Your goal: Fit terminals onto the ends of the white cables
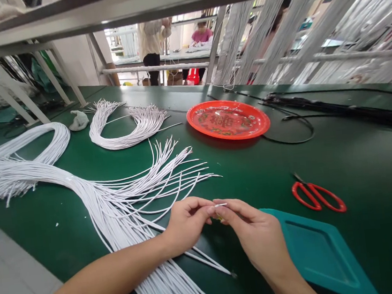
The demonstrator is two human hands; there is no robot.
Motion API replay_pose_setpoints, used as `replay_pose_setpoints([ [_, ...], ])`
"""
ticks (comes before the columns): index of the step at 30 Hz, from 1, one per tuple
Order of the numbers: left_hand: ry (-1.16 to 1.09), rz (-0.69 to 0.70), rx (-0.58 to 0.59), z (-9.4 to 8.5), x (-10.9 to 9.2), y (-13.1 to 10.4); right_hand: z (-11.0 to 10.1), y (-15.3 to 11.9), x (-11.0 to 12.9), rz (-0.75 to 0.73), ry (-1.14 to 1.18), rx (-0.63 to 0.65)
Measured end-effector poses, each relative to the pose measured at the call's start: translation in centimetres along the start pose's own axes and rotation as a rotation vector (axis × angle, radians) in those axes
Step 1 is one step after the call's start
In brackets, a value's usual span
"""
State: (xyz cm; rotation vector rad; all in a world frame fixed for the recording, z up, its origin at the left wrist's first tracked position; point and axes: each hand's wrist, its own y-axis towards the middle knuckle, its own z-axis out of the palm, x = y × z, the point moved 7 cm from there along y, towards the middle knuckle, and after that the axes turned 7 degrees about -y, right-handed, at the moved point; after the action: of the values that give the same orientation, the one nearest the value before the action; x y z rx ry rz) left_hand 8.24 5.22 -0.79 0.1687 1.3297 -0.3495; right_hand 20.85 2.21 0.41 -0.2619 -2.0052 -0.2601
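My left hand (189, 223) and my right hand (256, 227) meet fingertip to fingertip above the green table. Between them is the end of a thin white cable (220, 205), pinched by both hands. A small yellowish bit shows just under the fingertips, too small to name. Below my left forearm runs a thick bundle of white cables (99, 200), its loose ends fanned out beyond my left hand. One or two cables from it reach past my left wrist toward the table's front. Beside my right hand lies a teal plastic tray (341, 243).
Red-handled scissors (318, 195) lie on the right. A red round tray (230, 133) sits farther back, near black cables (340, 109). Another bent white cable bundle (117, 139) rests at the back left. A metal shelf frame (96, 19) crosses overhead. People are in the background.
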Motion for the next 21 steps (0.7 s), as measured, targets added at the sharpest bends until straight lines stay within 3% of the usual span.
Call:
replay_pose_setpoints([
  [3,0.071,0.063,-0.009,0.0,-0.1,0.0,-0.2,-0.3,0.4,-0.131,-0.186,-0.089],
  [8,0.447,0.223,-0.062,-0.2,-0.5,-0.4,0.2,-1.8,2.8,-0.603,-0.668,-0.283],
  [11,0.573,0.316,-0.040,0.0,-1.1,-0.5,1.3,-2.3,3.1,-0.733,-0.858,-0.275],
  [13,0.564,0.300,-0.047,-0.2,-1.1,-0.3,2.0,-2.3,2.8,-0.722,-0.905,-0.184],
  [16,0.441,0.175,-0.124,-1.1,-0.7,0.3,1.8,-1.8,2.3,-0.569,-0.873,-0.068],
  [21,0.198,0.033,-0.118,-1.1,0.4,0.7,-1.0,-0.8,1.6,-0.246,-0.582,-0.170],
])
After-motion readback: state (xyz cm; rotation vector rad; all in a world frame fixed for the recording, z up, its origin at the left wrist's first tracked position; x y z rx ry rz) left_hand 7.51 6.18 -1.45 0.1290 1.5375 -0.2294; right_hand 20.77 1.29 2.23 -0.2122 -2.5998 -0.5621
